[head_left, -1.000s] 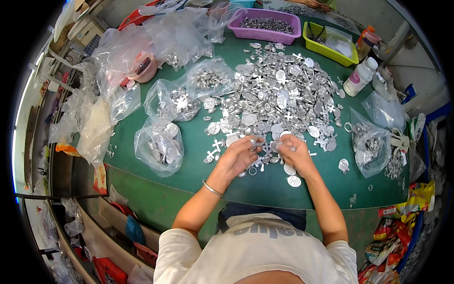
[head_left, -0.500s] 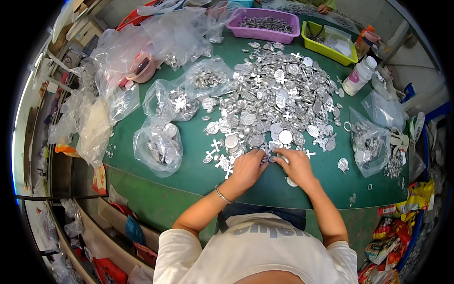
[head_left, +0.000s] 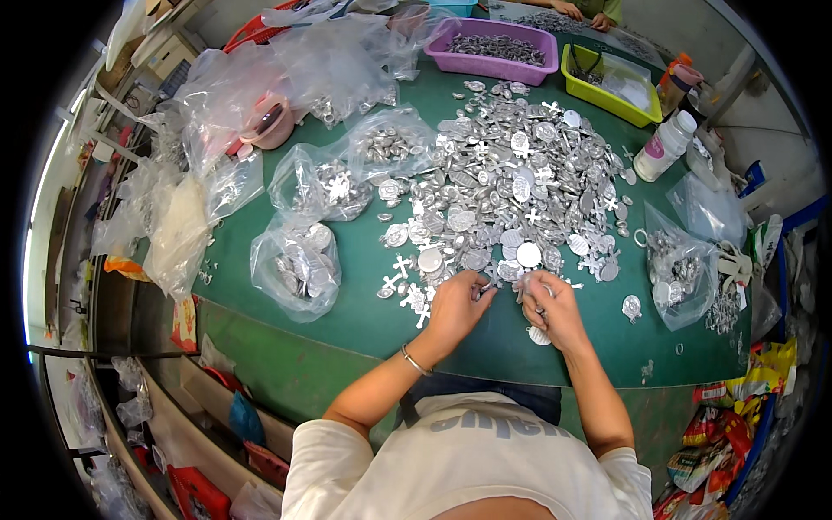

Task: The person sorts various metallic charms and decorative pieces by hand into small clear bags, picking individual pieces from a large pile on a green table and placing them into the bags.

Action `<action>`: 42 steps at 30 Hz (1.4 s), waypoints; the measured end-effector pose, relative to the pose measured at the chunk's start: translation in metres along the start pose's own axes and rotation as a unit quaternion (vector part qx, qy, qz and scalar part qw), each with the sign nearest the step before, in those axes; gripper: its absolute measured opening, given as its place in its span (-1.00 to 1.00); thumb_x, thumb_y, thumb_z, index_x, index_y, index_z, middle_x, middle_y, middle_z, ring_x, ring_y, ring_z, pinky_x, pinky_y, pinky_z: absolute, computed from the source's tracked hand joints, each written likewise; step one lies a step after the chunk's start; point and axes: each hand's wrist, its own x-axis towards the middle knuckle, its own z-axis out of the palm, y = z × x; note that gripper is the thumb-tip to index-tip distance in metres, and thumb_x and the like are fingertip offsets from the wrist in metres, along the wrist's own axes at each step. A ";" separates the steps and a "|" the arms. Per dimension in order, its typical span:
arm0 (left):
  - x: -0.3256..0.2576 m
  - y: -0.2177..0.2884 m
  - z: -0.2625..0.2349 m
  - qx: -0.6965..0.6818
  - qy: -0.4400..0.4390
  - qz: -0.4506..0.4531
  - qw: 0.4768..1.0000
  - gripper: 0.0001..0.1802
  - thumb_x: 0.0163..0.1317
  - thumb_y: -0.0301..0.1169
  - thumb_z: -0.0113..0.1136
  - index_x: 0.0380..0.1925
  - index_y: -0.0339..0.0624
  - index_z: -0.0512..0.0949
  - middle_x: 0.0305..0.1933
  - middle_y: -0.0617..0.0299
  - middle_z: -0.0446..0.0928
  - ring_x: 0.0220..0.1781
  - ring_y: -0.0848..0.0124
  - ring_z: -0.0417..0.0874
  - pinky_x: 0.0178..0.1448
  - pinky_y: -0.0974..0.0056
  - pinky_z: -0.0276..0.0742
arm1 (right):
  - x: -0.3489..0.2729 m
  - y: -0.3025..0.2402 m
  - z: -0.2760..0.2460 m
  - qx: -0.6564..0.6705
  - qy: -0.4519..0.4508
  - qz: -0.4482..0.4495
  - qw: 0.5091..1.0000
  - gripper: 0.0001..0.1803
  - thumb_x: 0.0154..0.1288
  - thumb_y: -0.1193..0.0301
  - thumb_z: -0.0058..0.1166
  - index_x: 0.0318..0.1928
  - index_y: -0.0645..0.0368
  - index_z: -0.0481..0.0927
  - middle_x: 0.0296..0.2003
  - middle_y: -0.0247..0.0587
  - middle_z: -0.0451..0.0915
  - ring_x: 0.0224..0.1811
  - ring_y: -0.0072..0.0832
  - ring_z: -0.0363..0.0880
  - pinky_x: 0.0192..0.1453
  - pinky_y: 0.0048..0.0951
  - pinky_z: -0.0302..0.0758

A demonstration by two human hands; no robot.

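Note:
A wide pile of silver medals and small crosses [head_left: 520,173] covers the middle of the green table [head_left: 373,334]. At its near edge my left hand [head_left: 462,303] curls its fingers round a few silver medals, only partly visible. My right hand [head_left: 555,308], a short way to the right, is closed on several silver medals [head_left: 526,290] that show at its fingertips. A round pale medal [head_left: 538,335] lies on the table just below my right hand. Left of my left hand are loose silver crosses [head_left: 403,264]. The two hands are apart.
Clear bags of medals stand left [head_left: 299,269] and right [head_left: 680,269]. A purple basin [head_left: 494,52], a yellow-green basket [head_left: 611,87] and a white bottle [head_left: 666,146] line the back. Plastic bags [head_left: 225,104] crowd the far left. Another person's hands [head_left: 598,21] show beyond the table.
My hands were close together at the pile's edge; they have separated. My right hand has lifted and turned, now with medals in its fingers. The view has shifted slightly.

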 end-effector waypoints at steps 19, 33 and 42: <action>-0.015 0.001 -0.011 -0.738 -0.158 -0.340 0.561 -0.75 0.29 -0.26 -0.15 -0.30 -0.21 0.42 -0.34 0.21 0.43 -0.40 0.43 0.48 -0.49 0.46 0.35 | 0.005 -0.001 0.039 0.312 0.055 -0.023 0.948 -0.80 0.36 0.27 -0.16 -0.27 0.13 0.41 -0.44 -0.29 0.35 -0.54 -0.55 0.25 -0.58 -0.59 0.21; -0.033 -0.022 0.007 -0.798 -0.187 -0.325 0.472 -0.75 0.33 -0.23 -0.08 -0.17 -0.16 0.43 -0.29 0.22 0.47 -0.44 0.51 0.49 -0.65 0.53 0.32 | 0.017 -0.004 0.061 -0.304 -0.038 -0.280 0.910 -0.91 0.10 0.51 0.07 -0.37 0.27 0.51 -0.39 -0.16 0.47 -0.31 -0.23 0.40 -0.16 -0.31 0.34; -0.020 -0.046 -0.064 -0.320 0.034 -0.171 0.931 -0.80 0.17 -0.37 0.17 -0.24 -0.23 0.57 -0.48 0.23 0.52 -0.45 0.45 0.52 -0.56 0.42 0.30 | 0.066 0.022 0.063 -0.634 -0.013 -0.300 0.713 -0.79 -0.05 0.45 0.22 -0.34 0.20 0.55 -0.29 -0.22 0.38 -0.15 -0.27 0.31 -0.14 -0.29 0.25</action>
